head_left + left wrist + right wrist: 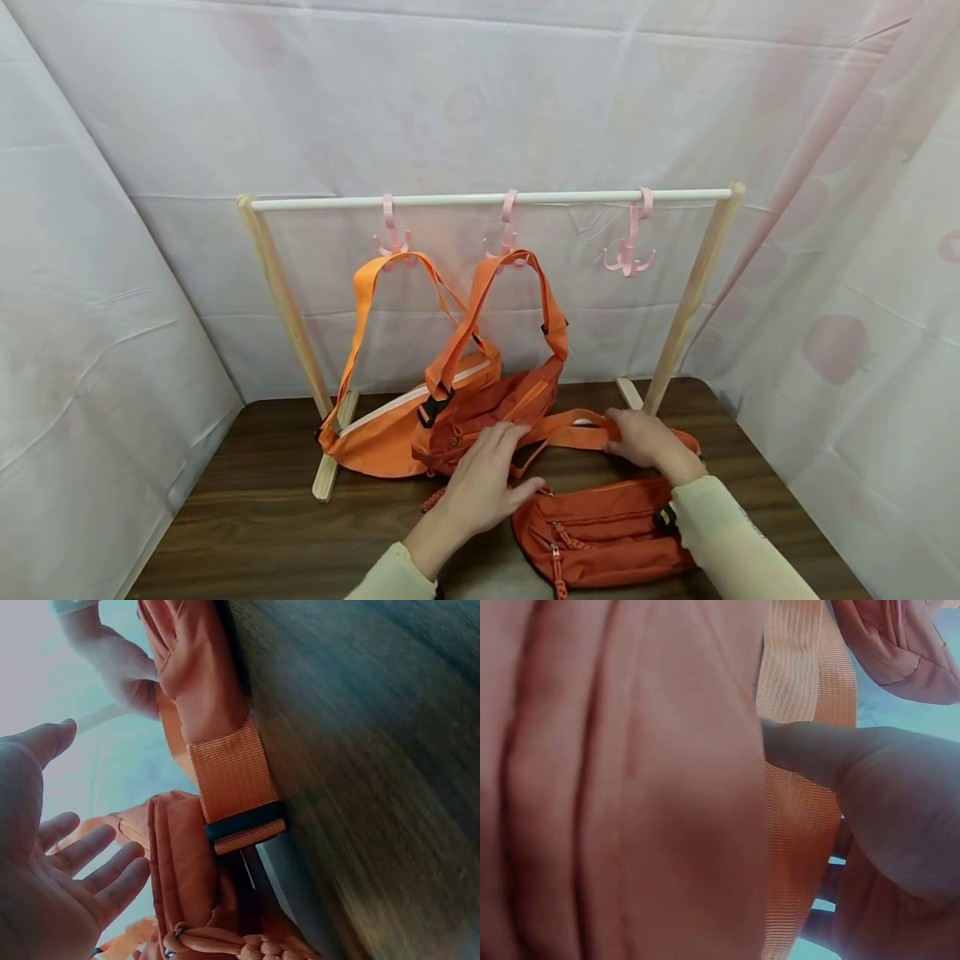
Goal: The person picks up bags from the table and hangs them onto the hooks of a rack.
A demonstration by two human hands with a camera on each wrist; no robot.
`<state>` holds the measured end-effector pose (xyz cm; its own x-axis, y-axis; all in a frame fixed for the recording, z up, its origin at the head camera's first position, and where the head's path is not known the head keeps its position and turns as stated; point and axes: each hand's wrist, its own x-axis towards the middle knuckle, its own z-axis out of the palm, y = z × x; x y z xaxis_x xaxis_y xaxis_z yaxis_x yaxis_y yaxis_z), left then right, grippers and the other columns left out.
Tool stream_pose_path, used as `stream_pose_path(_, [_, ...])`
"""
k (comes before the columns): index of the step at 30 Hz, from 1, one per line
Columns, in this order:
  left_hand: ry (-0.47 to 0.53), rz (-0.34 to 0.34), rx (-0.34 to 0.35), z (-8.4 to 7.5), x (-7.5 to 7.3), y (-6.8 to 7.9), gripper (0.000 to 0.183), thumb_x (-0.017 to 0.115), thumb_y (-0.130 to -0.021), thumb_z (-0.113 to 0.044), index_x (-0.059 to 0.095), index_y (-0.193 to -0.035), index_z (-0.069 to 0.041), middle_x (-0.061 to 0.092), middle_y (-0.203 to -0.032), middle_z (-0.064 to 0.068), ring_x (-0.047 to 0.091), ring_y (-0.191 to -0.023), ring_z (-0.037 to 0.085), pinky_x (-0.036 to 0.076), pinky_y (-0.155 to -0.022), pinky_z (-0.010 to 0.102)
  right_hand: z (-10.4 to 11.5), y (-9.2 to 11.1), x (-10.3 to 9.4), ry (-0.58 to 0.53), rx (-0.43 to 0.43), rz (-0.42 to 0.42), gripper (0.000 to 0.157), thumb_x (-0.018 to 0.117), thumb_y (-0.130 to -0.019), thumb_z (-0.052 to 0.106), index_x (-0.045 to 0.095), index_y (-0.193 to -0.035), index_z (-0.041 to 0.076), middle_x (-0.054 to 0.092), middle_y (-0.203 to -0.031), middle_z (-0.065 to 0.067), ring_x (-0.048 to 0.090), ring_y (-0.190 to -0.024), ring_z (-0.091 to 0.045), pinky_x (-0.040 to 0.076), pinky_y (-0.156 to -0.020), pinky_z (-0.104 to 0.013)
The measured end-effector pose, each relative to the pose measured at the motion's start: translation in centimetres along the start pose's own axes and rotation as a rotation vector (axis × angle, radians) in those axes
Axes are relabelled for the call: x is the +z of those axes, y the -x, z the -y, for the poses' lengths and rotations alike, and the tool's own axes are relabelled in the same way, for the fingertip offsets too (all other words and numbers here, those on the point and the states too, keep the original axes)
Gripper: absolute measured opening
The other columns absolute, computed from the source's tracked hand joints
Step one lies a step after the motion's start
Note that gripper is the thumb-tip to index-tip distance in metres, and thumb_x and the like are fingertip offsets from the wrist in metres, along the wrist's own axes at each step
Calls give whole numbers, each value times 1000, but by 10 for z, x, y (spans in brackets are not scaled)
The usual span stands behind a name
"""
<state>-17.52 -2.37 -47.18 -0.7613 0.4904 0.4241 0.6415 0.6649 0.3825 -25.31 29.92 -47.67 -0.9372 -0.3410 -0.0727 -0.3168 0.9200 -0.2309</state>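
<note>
A rust-red waist bag (607, 542) lies on the table at front right, its zips facing up. My right hand (647, 440) grips its orange strap (581, 438) behind the bag; in the right wrist view the thumb lies across the strap (799, 847). My left hand (483, 479) is spread with fingers extended, in front of a second rust-red bag (517, 396). In the left wrist view that palm (56, 892) shows nothing held. The second bag's strap loops up at the middle pink hook (508, 229). An orange bag (390, 442) stands left of it, its strap at the left pink hook (390, 225).
A white rod (450, 200) on wooden posts (693, 300) spans the back of the table. The right pink hook (630, 250) carries no bag. Pale curtains (187, 100) enclose the table (247, 517) at the back and sides.
</note>
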Motion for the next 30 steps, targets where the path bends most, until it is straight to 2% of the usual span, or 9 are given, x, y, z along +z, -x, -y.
stream_pose_path(6, [10, 16, -10, 0, 4, -1, 71, 78, -96, -50, 50, -152, -17, 56, -143, 0, 58, -130, 20, 50, -108, 44, 1, 3, 2, -53, 10, 20, 71, 88, -90, 24, 56, -146, -6, 70, -125, -21, 70, -106, -38, 57, -88, -56])
stream_pose_path(8, [12, 11, -5, -1, 5, -1, 70, 79, -96, -48, 51, -152, -17, 57, -143, 0, 58, -130, 20, 49, -108, 44, 3, 5, 3, -65, -4, 23, 67, 90, -88, 24, 60, -143, -2, 70, -126, -19, 70, -108, -37, 56, -90, -56])
stream_pose_path(10, [11, 0, 6, -3, 6, -2, 69, 79, -96, -48, 52, -151, -17, 57, -142, 0, 58, -129, 20, 50, -107, 43, 4, 8, 3, -66, -27, 24, 57, 90, -88, 21, 67, -136, 2, 72, -121, -14, 71, -106, -34, 56, -89, -55])
stream_pose_path(13, [13, -16, 18, -5, 8, -3, 67, 80, -96, -46, 52, -150, -17, 57, -140, -1, 57, -128, 19, 50, -106, 42, 5, 12, 2, -69, -60, 9, 29, 86, -91, 16, 74, -117, 11, 73, -104, -2, 70, -92, -23, 57, -81, -50])
stream_pose_path(15, [18, -22, 20, -6, 9, -5, 67, 80, -96, -46, 53, -150, -17, 57, -140, -1, 57, -128, 19, 50, -106, 42, 7, 15, 0, -72, -68, 4, 13, 82, -94, 13, 73, -104, 14, 69, -89, 3, 64, -78, -17, 53, -73, -46])
stream_pose_path(16, [19, -22, 19, -7, 10, -5, 67, 80, -96, -46, 53, -150, -18, 57, -140, -1, 57, -129, 19, 51, -106, 42, 8, 18, -2, -74, -70, 1, 10, 80, -96, 13, 72, -100, 15, 66, -84, 5, 61, -73, -15, 50, -70, -44])
stream_pose_path(20, [38, -19, 12, -9, 13, -7, 68, 81, -95, -44, 52, -151, -19, 57, -142, -1, 56, -131, 18, 51, -105, 43, 16, 29, -11, -58, -64, -24, 12, 77, -98, 12, 67, -93, 17, 55, -71, 7, 51, -64, -13, 43, -64, -40])
stream_pose_path(30, [50, -16, 20, -14, 18, -24, 70, 78, -98, -45, 48, -155, -18, 54, -147, -1, 56, -132, 16, 53, -103, 41, 37, 53, -36, 52, 7, -140, 15, 82, -93, 12, 68, -92, 18, 63, -77, 2, 58, -63, -18, 48, -56, -44])
